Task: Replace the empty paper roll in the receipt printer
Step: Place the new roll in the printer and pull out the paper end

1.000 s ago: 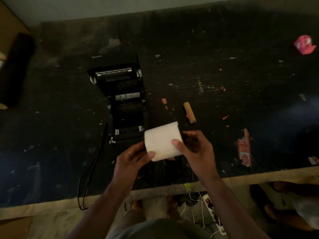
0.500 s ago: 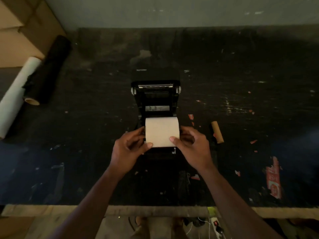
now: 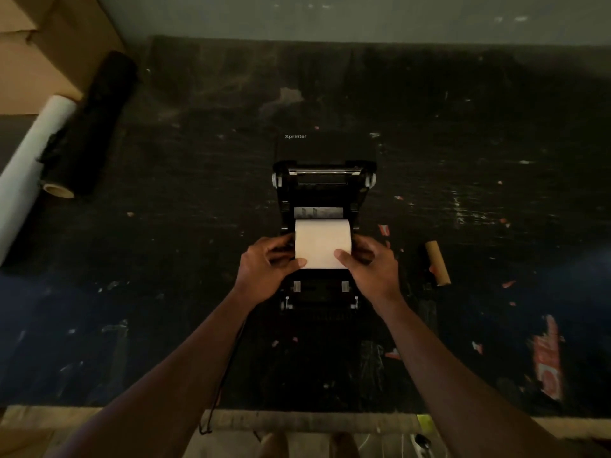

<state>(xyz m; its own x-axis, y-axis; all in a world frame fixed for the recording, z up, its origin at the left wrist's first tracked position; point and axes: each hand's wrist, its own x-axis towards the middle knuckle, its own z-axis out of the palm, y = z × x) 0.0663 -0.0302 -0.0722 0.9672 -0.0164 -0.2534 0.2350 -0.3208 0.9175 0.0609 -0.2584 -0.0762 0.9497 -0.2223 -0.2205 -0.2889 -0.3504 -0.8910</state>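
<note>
A black receipt printer stands mid-table with its lid swung open toward the wall. A white paper roll sits across the printer's open bay. My left hand grips its left end and my right hand grips its right end, both thumbs pressing on the roll's front. The empty brown cardboard core lies on the table to the right of the printer.
The black, scratched table has a pale front edge. A long white roll and a black roll lie at the far left beside cardboard boxes. A red label sticks at the right. A black cable hangs over the front edge.
Both hands carried the paper roll from the table's near edge up over the printer and lowered it into the open bay. The view has shifted so the printer is centred.
</note>
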